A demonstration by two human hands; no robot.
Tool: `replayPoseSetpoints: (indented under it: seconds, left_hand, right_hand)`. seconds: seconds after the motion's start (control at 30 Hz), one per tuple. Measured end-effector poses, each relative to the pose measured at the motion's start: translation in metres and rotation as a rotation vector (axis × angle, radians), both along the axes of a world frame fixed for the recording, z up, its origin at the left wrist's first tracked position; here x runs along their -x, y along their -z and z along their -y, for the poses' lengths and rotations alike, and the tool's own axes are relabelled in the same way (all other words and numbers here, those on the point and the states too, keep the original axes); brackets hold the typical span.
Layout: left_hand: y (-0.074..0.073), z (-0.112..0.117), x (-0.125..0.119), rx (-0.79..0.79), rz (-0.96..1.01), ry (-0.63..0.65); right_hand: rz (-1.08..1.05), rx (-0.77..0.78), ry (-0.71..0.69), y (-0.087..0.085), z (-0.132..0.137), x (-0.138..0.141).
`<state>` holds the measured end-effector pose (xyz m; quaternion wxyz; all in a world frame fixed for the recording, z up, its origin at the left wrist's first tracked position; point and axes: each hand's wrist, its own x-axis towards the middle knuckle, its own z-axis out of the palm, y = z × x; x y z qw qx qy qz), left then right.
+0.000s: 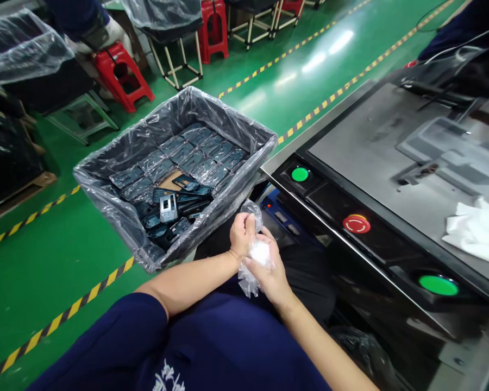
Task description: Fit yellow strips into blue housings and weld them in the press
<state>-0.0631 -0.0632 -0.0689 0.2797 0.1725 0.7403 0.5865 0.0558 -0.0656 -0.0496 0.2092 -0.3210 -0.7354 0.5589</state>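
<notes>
Close to my body, my left hand (241, 234) is closed on the upper part of a crumpled clear plastic bag (249, 284). Wrapped around the bag's middle, my right hand (275, 269) grips it from the other side. Something bright white (259, 253) shows at my right palm; whether it is inside the bag or its exact kind I cannot tell. Just beyond my left hand stands a large bin (118, 231) lined with clear plastic. Dark flat panels (191, 160) in clear wrapping lie in rows inside, with loose dark parts and a grey framed part (168, 208) nearer me.
On my right is a machine bench (350, 157) with two green buttons (300, 174), a red emergency stop (356, 224) and a white cloth (476, 231). Red stools (124, 76) and a co-worker's gloved hand (118, 35) are at the back left. Yellow-black tape (93, 290) marks the floor.
</notes>
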Motion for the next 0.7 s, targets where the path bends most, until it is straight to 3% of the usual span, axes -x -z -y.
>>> replayPoseSetpoints:
  seconds: [0.13, 0.23, 0.33, 0.43, 0.57, 0.7]
  left_hand:
    - [0.010, 0.002, 0.005, 0.021, -0.042, 0.076]
    - [0.014, 0.003, 0.015, -0.013, -0.047, 0.102]
    - [0.011, 0.005, 0.023, -0.038, -0.042, 0.138]
    - [0.005, 0.005, 0.025, -0.063, 0.080, 0.204]
    - [0.002, 0.004, 0.022, -0.093, 0.241, 0.163]
    - [0.006, 0.006, 0.023, -0.100, 0.177, 0.256]
  right_hand:
    - [0.049, -0.034, 0.096, 0.003, -0.003, -0.006]
    - [0.000, -0.096, 0.135, -0.006, -0.011, -0.009]
    - [-0.122, -0.188, -0.019, -0.023, -0.024, -0.008]
    - [-0.138, -0.217, -0.218, -0.030, -0.035, -0.003]
    - [0.009, -0.258, -0.268, -0.016, -0.039, -0.002]
    - [0.204, -0.356, -0.350, -0.004, -0.037, -0.008]
